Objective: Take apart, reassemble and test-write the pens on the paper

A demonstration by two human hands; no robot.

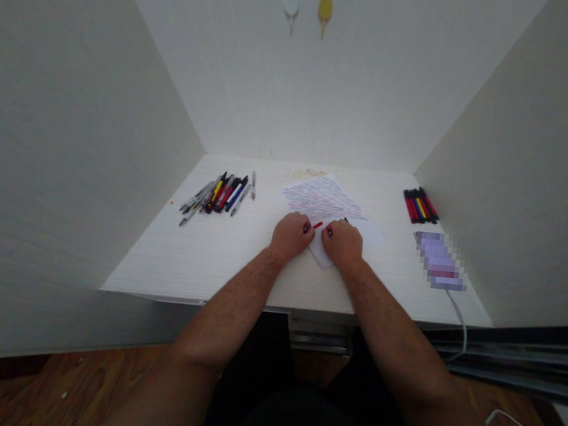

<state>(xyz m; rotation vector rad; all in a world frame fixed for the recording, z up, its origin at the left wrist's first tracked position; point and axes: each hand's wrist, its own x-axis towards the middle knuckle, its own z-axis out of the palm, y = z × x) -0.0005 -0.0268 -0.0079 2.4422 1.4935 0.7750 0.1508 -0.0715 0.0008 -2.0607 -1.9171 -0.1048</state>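
Both hands are over a sheet of paper (326,193) covered in rows of short coloured strokes. My left hand (292,235) is closed in a pinch around a red pen piece (317,225), whose red end points toward the other hand. Close by on the right, my right hand (342,242) is closed too, its fingers curled round a dark pen piece. A black tip (346,220) shows just past its knuckles; most of that piece is hidden. A small gap separates the hands.
A loose pile of mixed pens (225,193) lies on the left of the white desk (173,262). At the right edge, several red, yellow and dark pens (420,206) lie in a row. Below them rests a blurred phone (439,260) with a white cable (463,324). Walls enclose three sides.
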